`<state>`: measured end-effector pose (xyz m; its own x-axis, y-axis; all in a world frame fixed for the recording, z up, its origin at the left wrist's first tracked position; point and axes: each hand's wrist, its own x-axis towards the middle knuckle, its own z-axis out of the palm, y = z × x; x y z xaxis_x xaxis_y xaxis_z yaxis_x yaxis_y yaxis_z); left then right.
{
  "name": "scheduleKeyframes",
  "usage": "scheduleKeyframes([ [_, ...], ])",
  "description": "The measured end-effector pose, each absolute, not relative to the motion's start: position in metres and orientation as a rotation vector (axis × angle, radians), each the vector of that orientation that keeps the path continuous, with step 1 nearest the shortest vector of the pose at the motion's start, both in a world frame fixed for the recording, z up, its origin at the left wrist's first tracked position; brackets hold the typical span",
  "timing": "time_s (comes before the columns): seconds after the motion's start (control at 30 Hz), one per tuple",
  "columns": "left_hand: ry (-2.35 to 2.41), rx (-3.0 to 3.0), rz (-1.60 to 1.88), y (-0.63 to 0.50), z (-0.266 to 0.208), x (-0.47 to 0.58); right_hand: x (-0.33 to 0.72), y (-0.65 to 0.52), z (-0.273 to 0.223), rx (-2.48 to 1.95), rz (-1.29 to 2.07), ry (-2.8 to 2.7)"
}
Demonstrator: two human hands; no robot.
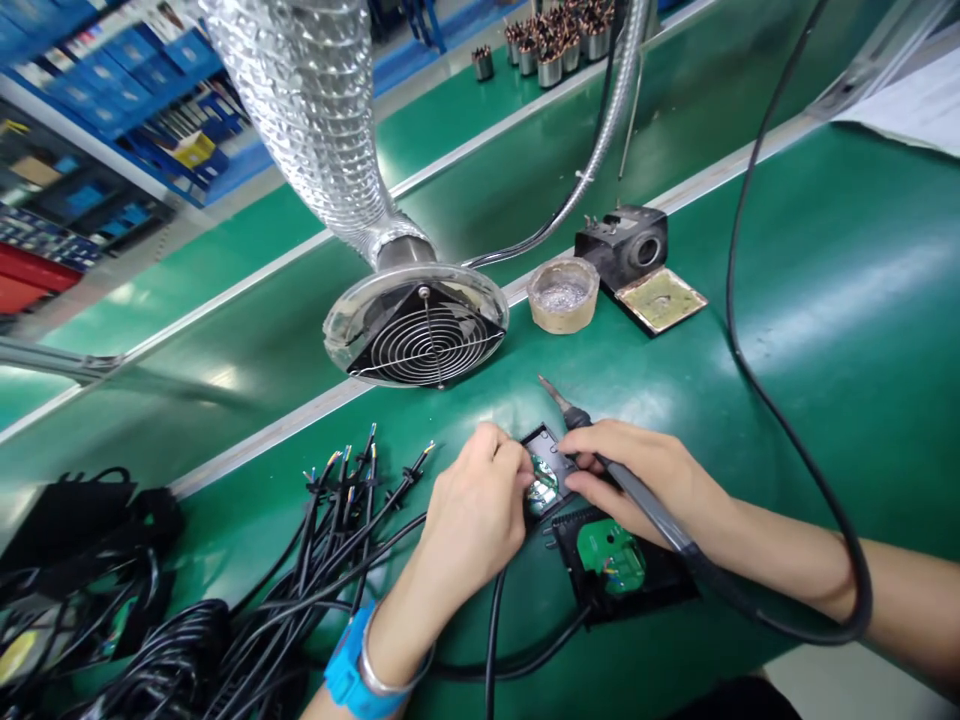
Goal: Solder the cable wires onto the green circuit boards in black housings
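Note:
My right hand (645, 475) is closed round a soldering iron (649, 505), whose bare tip points up and away to the left. Its thumb and fingertips also reach the right edge of a small black plastic case (541, 440). In that case sits a small green circuit board (546, 485). My left hand (480, 490) pinches at the board's left edge; the fingertips are partly hidden. Just nearer to me, below my right hand, lies a second black case (581, 590) with a larger green circuit board (611, 555), coloured wires and a black cable.
A fume extractor hood (420, 330) hangs ahead on a foil duct (315, 120). Behind my hands stand a round solder pot (564, 297) and an iron stand (622, 245) with a sponge tray (664, 300). Black cables (322, 560) pile up at left. The iron's cord (787, 420) loops at right.

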<state>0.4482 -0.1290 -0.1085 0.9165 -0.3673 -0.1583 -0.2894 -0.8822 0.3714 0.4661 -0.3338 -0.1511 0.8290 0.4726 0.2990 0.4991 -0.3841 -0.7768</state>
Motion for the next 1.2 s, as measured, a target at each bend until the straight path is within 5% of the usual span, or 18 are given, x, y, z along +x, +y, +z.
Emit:
scheduleKeyframes([
  [0.77,-0.576,2.601,-0.116,-0.125,-0.118,0.447,0.462,-0.348,-0.132,-1.96,-0.174,-0.677],
  [1.2,-0.641,2.887,-0.05,-0.127,-0.116,0.442,0.455,-0.362,-0.133,-1.868,0.059,-0.618],
])
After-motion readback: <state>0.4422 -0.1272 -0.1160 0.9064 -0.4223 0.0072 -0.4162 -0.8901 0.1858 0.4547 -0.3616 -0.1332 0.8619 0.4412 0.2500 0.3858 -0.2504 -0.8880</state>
